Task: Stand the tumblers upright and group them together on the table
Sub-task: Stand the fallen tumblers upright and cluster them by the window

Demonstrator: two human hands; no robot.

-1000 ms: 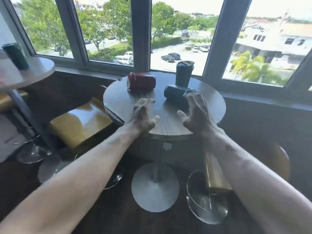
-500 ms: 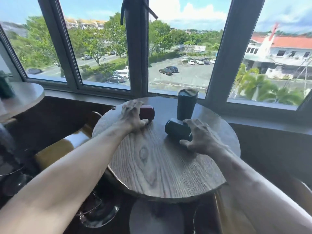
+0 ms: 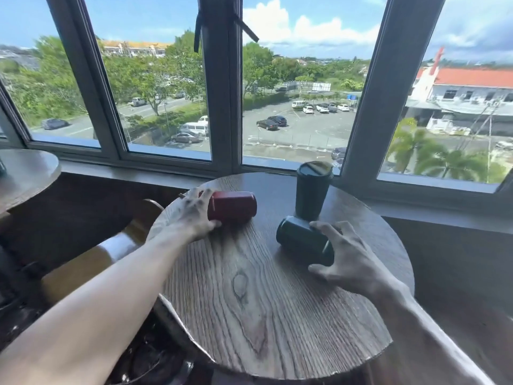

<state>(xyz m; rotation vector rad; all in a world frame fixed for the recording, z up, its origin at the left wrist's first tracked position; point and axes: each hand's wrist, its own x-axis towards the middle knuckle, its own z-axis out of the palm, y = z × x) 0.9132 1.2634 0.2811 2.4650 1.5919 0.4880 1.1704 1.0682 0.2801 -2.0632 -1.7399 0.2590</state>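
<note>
Both hands have closed tighter: left hand [image 3: 194,215] grips the red tumbler [image 3: 232,207], right hand [image 3: 351,258] the lying green tumbler [image 3: 304,241]. Only the upright green tumbler [image 3: 312,191] stands; two remain down.

Both bare arms are stretched forward. The left hand [image 3: 194,215] is curled around the end of the red tumbler [image 3: 231,207]. The right hand [image 3: 351,258] is wrapped around the lying green tumbler [image 3: 301,241].
</note>
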